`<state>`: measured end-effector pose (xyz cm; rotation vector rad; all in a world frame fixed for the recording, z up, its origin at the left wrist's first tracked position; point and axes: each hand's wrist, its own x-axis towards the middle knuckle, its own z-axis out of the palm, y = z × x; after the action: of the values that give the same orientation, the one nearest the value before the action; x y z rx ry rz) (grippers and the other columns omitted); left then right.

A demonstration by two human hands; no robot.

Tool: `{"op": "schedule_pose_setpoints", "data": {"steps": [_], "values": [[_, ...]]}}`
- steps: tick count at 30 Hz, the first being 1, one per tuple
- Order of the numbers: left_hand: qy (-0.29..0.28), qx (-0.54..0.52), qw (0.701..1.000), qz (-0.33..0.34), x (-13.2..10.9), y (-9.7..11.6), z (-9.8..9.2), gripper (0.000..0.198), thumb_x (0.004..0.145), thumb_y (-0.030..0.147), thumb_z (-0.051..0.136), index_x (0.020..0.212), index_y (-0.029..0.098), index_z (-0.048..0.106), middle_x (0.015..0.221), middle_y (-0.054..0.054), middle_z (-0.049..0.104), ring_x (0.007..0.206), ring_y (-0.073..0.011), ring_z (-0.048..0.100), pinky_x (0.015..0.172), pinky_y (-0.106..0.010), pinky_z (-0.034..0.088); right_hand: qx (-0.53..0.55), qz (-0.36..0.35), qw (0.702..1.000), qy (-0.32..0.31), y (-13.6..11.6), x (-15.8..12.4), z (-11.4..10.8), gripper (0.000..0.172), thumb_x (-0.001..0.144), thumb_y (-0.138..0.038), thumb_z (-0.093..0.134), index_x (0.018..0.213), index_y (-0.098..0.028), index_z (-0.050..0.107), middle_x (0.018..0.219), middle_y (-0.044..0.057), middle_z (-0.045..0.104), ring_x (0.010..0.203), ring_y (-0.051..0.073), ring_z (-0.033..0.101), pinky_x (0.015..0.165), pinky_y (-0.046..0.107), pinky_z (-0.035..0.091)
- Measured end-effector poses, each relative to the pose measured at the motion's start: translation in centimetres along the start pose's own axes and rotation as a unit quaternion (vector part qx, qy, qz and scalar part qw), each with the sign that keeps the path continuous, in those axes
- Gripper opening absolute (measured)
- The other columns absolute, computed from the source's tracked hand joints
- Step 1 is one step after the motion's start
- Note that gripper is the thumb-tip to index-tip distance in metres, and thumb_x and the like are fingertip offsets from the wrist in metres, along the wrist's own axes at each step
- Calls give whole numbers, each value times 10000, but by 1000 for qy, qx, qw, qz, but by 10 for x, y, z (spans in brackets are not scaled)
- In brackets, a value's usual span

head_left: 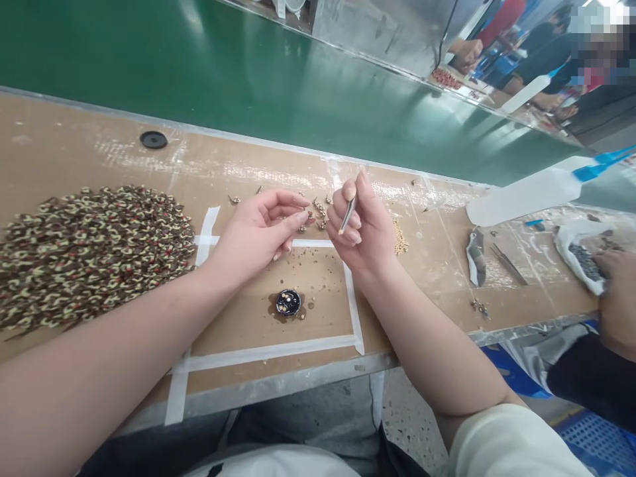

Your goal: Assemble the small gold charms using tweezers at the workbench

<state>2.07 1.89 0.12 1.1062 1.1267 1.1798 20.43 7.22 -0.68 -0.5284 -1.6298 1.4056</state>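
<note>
My left hand is closed in a pinch on a small dark-and-red piece at its fingertips. Close by on the right, my right hand grips slim metal tweezers, whose lower end carries a tiny pale bit. Several small brownish-gold pieces lie behind and between the hands. Below them on the board sits a small round dish of dark liquid with pale bits in it and wet spots around it. Partly hidden behind my right wrist is a little heap of pale grains.
A large pile of brown, cream and red pieces covers the left. A black lid lies behind it. To the right are a white squeeze bottle, another pair of tweezers, a white bag and a co-worker's hand.
</note>
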Motion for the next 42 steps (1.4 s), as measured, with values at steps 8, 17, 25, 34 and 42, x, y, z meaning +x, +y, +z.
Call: {"op": "schedule_pose_setpoints", "data": {"steps": [8, 17, 25, 34, 42], "values": [[-2, -9, 999, 32, 4, -9, -2, 139, 906, 258, 837, 1033, 228, 788, 960, -56, 782, 666, -137, 664, 503, -237, 481, -168, -86, 977, -98, -22, -20, 25, 466, 1073, -481, 705, 724, -188, 609, 572, -59, 502, 517, 83, 437, 531, 245, 357], [-2, 11, 999, 49, 5, -12, -3, 128, 934, 272, 844, 1047, 234, 798, 1044, -65, 792, 720, -134, 675, 534, -239, 493, -262, -109, 937, -203, -15, -20, 26, 473, 1125, -438, 633, 731, -190, 549, 627, -49, 516, 570, 90, 473, 583, 235, 368], [0, 19, 999, 39, 4, -10, -2, 97, 957, 256, 817, 1048, 232, 796, 1018, -56, 788, 586, -100, 590, 484, -257, 450, -262, -115, 936, -205, -16, -21, 26, 510, 1132, -484, 609, 719, -196, 528, 605, -55, 482, 548, 89, 443, 575, 235, 358], [-1, 30, 999, 43, 3, -7, -1, 89, 956, 220, 801, 1043, 226, 784, 1004, -49, 777, 606, -104, 607, 501, -259, 463, -260, -117, 932, -226, -17, -21, 26, 474, 1132, -484, 614, 761, -191, 581, 634, -44, 530, 580, 97, 500, 601, 239, 378], [0, 25, 999, 44, 2, -6, 0, 84, 940, 228, 805, 1020, 226, 782, 1066, -69, 793, 759, -147, 686, 515, -236, 488, -250, -129, 932, -230, -16, -22, 28, 456, 1125, -460, 639, 764, -186, 589, 645, -48, 556, 586, 90, 512, 612, 230, 389]]}}
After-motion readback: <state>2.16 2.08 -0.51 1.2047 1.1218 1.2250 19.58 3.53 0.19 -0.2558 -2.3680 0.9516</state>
